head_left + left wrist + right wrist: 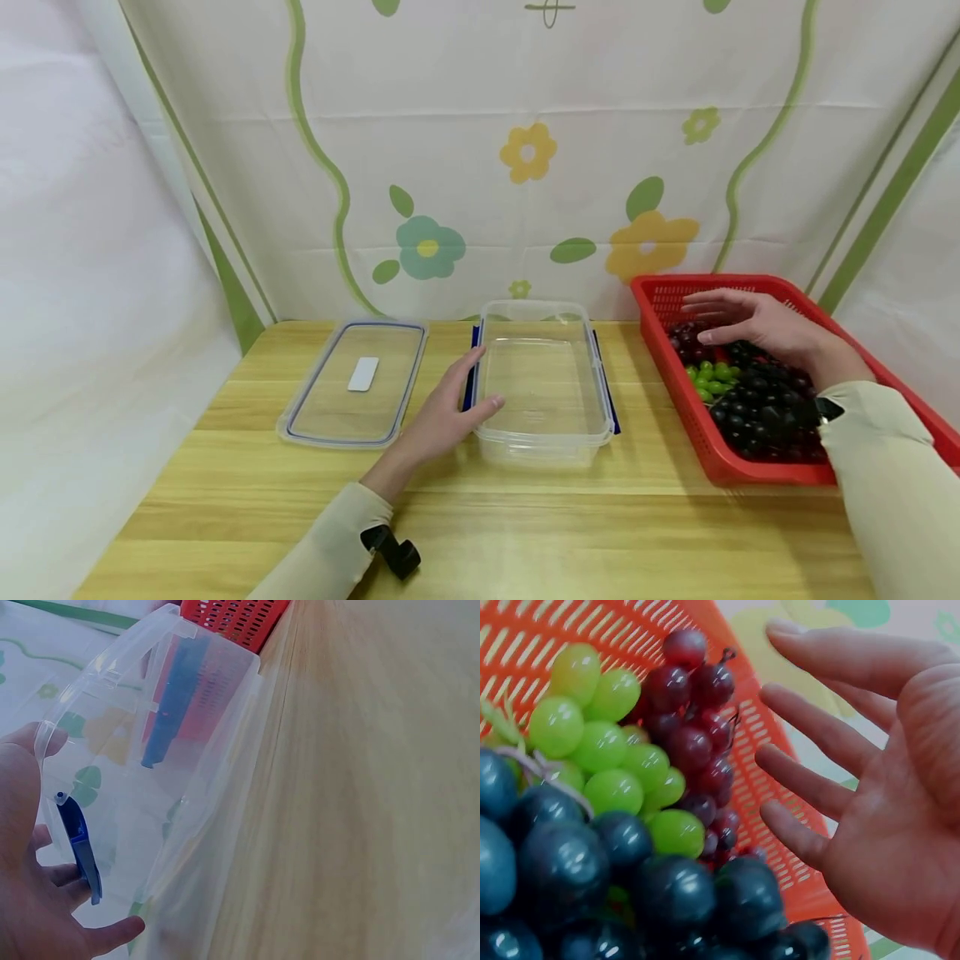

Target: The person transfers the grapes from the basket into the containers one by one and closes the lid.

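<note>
A clear plastic food container (pixel 534 400) with blue side clips stands lidless on the table. My left hand (pixel 450 408) is at its left side, fingers spread and fairly straight. In the left wrist view, one digit of the left hand (pixel 34 877) overlaps the rim near the blue clip (pixel 81 847); firm contact is unclear. My right hand (pixel 765 325) hovers over a red basket (pixel 693 429), holding nothing, its fingers extended. Inside the basket lie green grapes (pixel 600 746), dark red grapes (pixel 690 746) and large black grapes (pixel 562 859).
To the container's left, a clear lid (pixel 330 412) with a blue seal and a white label (pixel 363 374) lies flat on the wooden table (pixel 525 533). A flowered cloth (pixel 465 167) hangs behind the table's far edge.
</note>
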A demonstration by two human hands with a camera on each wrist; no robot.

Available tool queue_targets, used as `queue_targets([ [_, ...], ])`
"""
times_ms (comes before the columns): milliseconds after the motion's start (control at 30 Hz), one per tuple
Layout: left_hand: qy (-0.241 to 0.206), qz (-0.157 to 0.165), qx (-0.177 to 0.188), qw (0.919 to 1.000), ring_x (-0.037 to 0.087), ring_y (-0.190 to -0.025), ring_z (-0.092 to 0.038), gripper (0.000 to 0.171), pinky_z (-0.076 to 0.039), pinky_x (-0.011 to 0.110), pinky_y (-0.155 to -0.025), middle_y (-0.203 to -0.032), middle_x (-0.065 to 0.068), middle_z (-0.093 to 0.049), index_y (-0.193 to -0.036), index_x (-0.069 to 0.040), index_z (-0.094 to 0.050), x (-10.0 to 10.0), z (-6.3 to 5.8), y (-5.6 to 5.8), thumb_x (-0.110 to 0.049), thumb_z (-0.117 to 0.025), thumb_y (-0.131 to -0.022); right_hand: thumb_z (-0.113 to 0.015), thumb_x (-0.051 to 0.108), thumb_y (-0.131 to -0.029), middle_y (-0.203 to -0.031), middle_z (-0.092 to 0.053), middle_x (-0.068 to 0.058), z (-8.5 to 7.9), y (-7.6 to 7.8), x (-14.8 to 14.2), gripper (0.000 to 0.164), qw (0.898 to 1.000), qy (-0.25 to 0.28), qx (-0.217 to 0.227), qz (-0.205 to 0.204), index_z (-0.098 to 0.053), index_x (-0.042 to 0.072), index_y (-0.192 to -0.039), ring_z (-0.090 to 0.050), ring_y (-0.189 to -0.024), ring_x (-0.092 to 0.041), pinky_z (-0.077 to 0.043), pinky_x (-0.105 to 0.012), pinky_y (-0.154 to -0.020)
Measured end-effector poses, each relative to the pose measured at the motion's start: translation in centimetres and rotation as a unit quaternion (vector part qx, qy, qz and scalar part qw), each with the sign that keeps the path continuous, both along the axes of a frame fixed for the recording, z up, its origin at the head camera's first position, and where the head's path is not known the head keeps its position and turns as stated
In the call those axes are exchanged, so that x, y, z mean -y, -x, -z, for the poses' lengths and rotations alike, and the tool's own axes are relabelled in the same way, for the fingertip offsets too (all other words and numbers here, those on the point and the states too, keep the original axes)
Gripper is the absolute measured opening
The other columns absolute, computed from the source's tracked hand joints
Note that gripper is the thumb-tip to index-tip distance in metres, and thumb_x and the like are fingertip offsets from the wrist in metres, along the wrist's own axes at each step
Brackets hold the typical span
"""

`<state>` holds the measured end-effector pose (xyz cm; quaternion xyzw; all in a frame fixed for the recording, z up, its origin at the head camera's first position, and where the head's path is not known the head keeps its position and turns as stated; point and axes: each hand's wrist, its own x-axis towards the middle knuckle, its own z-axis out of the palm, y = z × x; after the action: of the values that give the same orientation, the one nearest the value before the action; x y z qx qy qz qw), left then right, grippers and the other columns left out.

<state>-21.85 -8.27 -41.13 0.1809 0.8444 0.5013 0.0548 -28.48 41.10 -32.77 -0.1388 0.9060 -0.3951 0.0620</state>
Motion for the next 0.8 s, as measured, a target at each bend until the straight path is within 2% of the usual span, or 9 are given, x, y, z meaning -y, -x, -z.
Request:
queue_targets([
  [133, -0.004, -0.001, -0.001, 1.0000, 0.029, -0.166, -0.017, 0.080, -0.019, 0.071, -0.128, -0.178, -0.009, -0.018, -0.167, -0.046, -0.020, 0.0, -0.1, -0.1, -0.049, -0.066, -0.102, -0.079, 0.022, -0.096, -0.149, -0.064, -0.007, 0.6, 0.5, 0.0, 0.066, 0.999, -0.026, 0.018, -0.012, -0.053, 0.010, -0.156, -0.063, -0.123, 0.003, -0.058, -0.020, -0.091],
  [233, -0.007, -0.003, -0.003, 1.0000, 0.029, -0.166, -0.017, 0.080, -0.019, 0.071, -0.128, -0.177, -0.008, -0.018, -0.169, -0.040, -0.021, 0.0, -0.2, -0.1, -0.044, -0.067, -0.103, -0.080, 0.023, -0.096, -0.154, -0.058, -0.018, 0.9, 0.8, 0.1, 0.069, 0.999, -0.037, 0.033, -0.016, -0.051, 0.010, -0.157, -0.062, -0.123, 0.003, -0.058, -0.021, -0.090],
  [367, -0.010, -0.001, -0.005, 0.9999, 0.030, -0.166, -0.017, 0.081, -0.019, 0.072, -0.128, -0.177, -0.007, -0.019, -0.170, -0.037, -0.021, 0.1, -0.1, 0.0, -0.043, -0.067, -0.103, -0.080, 0.023, -0.096, -0.157, -0.055, -0.019, 1.4, 1.0, 0.0, 0.070, 0.997, -0.034, 0.060, -0.017, -0.050, 0.011, -0.158, -0.061, -0.121, 0.006, -0.060, -0.023, -0.089],
  [533, -0.007, 0.006, -0.007, 0.9999, 0.028, -0.166, -0.017, 0.080, -0.019, 0.071, -0.129, -0.178, -0.008, -0.018, -0.168, -0.044, -0.020, 0.1, 0.1, 0.1, -0.050, -0.066, -0.102, -0.081, 0.021, -0.094, -0.153, -0.058, -0.020, 1.9, 1.1, 0.1, 0.070, 0.997, -0.032, 0.071, -0.014, -0.052, 0.011, -0.156, -0.063, -0.117, 0.005, -0.060, -0.025, -0.088],
  [667, -0.004, 0.010, -0.008, 0.9999, 0.028, -0.166, -0.017, 0.080, -0.020, 0.070, -0.129, -0.178, -0.007, -0.017, -0.168, -0.045, -0.020, -0.1, 0.3, 0.2, -0.053, -0.065, -0.102, -0.083, 0.025, -0.092, -0.147, -0.063, -0.018, 2.5, 1.3, 0.2, 0.070, 0.995, -0.093, 0.045, -0.010, -0.054, 0.014, -0.155, -0.064, -0.119, -0.009, -0.058, -0.026, -0.088],
  [800, -0.006, 0.008, -0.009, 0.9999, 0.029, -0.166, -0.017, 0.080, -0.020, 0.071, -0.129, -0.178, -0.006, -0.018, -0.168, -0.044, -0.020, -0.1, 0.4, 0.2, -0.052, -0.065, -0.102, -0.083, 0.026, -0.093, -0.145, -0.064, -0.019, 3.0, 1.6, 0.7, 0.070, 0.987, -0.157, 0.018, -0.017, -0.055, 0.015, -0.155, -0.061, -0.122, -0.027, -0.053, -0.035, -0.095],
])
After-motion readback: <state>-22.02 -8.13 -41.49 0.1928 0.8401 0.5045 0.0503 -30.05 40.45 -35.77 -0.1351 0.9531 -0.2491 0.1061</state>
